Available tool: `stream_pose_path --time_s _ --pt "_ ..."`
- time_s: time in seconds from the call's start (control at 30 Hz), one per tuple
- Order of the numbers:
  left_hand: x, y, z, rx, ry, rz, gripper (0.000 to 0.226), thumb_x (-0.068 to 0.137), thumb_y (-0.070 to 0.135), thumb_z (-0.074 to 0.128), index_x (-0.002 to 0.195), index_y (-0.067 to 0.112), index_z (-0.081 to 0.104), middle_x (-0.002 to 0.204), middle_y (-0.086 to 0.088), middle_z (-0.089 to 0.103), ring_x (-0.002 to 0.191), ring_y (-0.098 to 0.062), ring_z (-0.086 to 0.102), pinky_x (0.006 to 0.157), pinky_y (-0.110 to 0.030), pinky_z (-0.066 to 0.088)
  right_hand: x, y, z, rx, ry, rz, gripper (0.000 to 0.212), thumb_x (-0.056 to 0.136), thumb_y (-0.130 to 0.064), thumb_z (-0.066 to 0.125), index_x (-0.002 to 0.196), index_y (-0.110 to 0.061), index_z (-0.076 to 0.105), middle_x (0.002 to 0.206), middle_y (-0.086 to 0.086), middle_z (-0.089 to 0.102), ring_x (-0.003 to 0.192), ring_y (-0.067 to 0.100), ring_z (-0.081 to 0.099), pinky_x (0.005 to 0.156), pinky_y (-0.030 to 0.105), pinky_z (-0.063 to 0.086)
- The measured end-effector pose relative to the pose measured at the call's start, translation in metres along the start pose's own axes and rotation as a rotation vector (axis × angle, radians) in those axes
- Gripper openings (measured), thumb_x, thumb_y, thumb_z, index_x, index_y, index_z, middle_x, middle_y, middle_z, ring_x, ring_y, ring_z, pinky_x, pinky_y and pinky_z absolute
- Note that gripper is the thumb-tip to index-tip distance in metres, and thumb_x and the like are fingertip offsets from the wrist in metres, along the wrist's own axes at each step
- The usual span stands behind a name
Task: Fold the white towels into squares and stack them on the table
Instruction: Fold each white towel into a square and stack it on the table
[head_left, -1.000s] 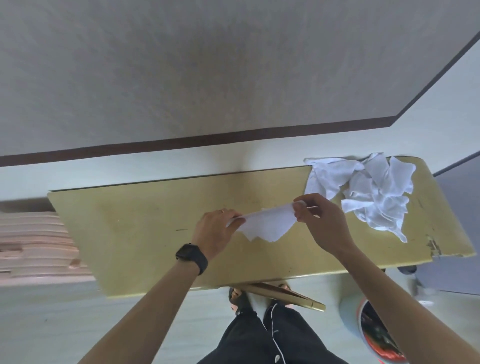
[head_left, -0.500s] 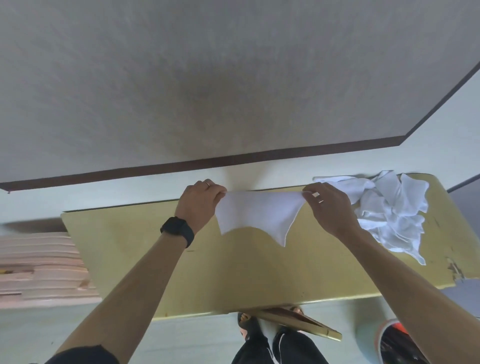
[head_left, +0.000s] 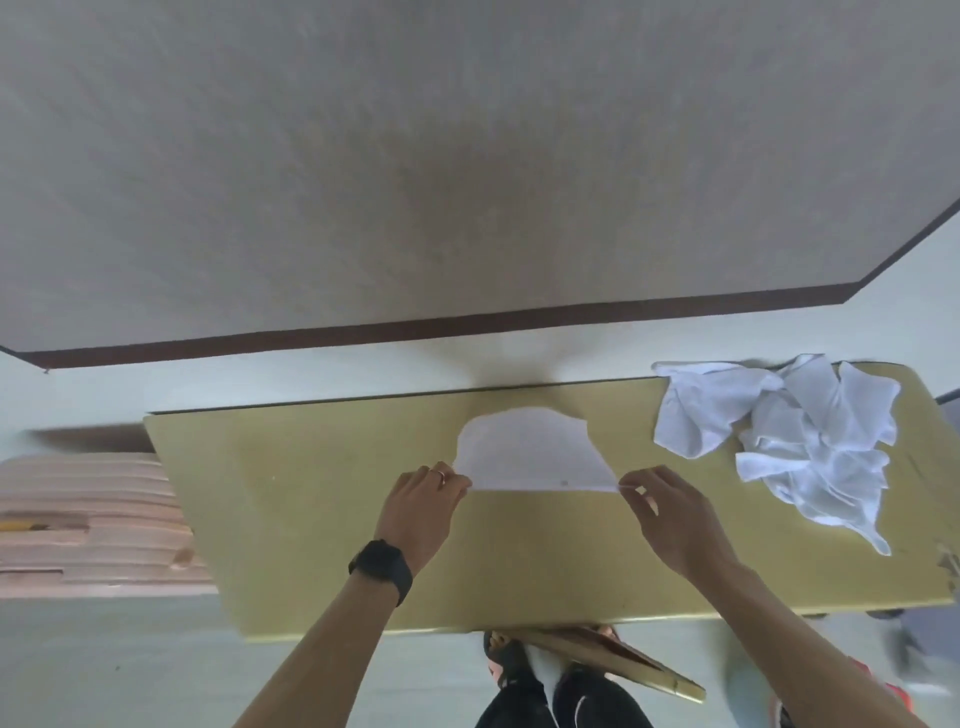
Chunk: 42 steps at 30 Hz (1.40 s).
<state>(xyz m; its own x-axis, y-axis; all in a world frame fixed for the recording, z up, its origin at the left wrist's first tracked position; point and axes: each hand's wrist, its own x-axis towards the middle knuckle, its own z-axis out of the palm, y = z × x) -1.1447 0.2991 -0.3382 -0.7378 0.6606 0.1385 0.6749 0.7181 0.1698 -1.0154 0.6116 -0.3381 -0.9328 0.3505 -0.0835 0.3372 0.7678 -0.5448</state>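
One white towel is stretched between my hands over the middle of the yellow table, its far part billowing away from me. My left hand, with a black watch on the wrist, pinches the towel's near left corner. My right hand pinches the near right corner. A crumpled pile of white towels lies on the table's right end, apart from both hands.
The table stands against a beige wall with a dark skirting strip. Stacked pink boards lie on the floor to the left. A red-rimmed bucket sits at the lower right, and my feet show under the near edge.
My hands have come back toward me and lower over the table, drawing the towel's near edge taut. The hanging part has flipped away from me.
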Motion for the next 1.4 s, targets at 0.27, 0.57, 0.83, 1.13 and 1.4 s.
stream_pose_path --time_s 0.27,0.57,0.83,1.13,1.4 --pt "-0.107 0.046 0.046 -0.065 -0.480 -0.110 0.019 0.095 0.009 0.052 0.105 0.022 0.061 0.091 0.004 0.068 0.087 -0.023 0.063 0.082 -0.032 0.044 -0.093 0.038 0.054 -0.086 -0.396 0.184 0.014 0.098 -0.031 0.054 0.103 -0.029 0.067 0.109 -0.010 0.062 0.089 0.016 0.063 0.080 0.033 0.050" --pt "-0.104 0.032 0.056 -0.209 -0.553 -0.320 0.025 0.104 0.024 0.044 0.120 0.020 0.063 0.111 0.001 0.065 0.102 -0.022 0.059 0.090 -0.034 0.045 -0.090 0.037 0.060 0.074 -0.380 0.364 0.008 0.096 -0.026 0.060 0.096 -0.024 0.067 0.095 -0.007 0.066 0.088 0.015 0.063 0.076 0.027 0.043" --pt "-0.045 -0.002 0.079 -0.747 -0.375 -0.875 0.011 0.093 0.031 0.064 0.101 0.026 0.071 0.092 0.011 0.070 0.088 -0.007 0.063 0.071 -0.015 0.043 -0.013 0.028 0.087 0.358 -0.150 0.546 0.013 0.097 -0.030 0.058 0.103 -0.026 0.068 0.087 -0.013 0.064 0.082 0.003 0.055 0.070 0.016 0.036" --pt "-0.025 -0.023 0.113 -0.809 -0.274 -0.943 0.015 0.092 0.031 0.067 0.105 0.034 0.075 0.091 0.015 0.073 0.082 -0.006 0.069 0.068 -0.007 0.044 0.016 0.039 0.124 0.331 -0.062 0.509 0.019 0.098 -0.028 0.056 0.109 -0.025 0.071 0.096 -0.008 0.068 0.087 0.007 0.060 0.070 0.003 0.034" --pt "-0.017 -0.023 0.122 -0.660 -0.348 -0.883 0.016 0.093 0.032 0.063 0.101 0.038 0.075 0.089 0.018 0.072 0.080 0.001 0.063 0.073 -0.019 0.049 0.015 0.042 0.136 0.252 0.005 0.456 0.017 0.096 -0.021 0.057 0.104 -0.024 0.072 0.090 -0.006 0.064 0.080 0.000 0.057 0.071 0.004 0.035"
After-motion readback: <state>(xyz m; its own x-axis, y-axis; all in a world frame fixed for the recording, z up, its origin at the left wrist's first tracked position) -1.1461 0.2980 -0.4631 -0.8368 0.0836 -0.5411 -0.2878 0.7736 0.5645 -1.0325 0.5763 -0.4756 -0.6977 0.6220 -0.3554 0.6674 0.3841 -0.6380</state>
